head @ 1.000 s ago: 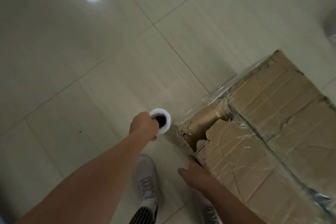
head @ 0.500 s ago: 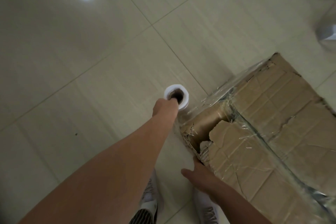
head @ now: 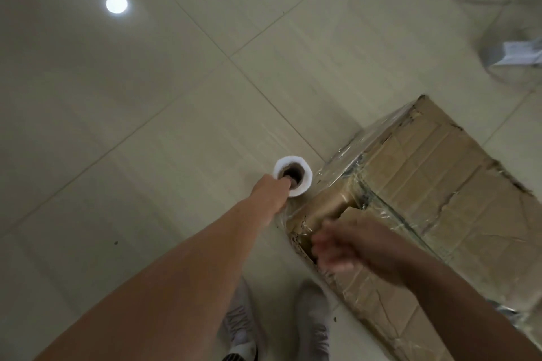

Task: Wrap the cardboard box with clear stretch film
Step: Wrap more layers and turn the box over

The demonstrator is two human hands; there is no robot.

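Observation:
A worn cardboard box [head: 445, 184] with torn top flaps stands on the tiled floor at the right, its near side and corner covered in clear film. A white roll of stretch film [head: 299, 173] stands upright just left of the box's near corner. My left hand [head: 271, 192] holds the roll from above, fingers hooked into its core. My right hand [head: 349, 246] is blurred with motion over the box's near corner, fingers spread and holding nothing that I can see.
Pale floor tiles [head: 146, 126] spread to the left and far side. My two grey shoes [head: 312, 322] stand near the box's near edge. A cable and a small grey-white object [head: 516, 53] lie at the far right.
My left hand has carried the roll forward along the box's side. My right hand has lifted off the box's near edge and moved up over the corner.

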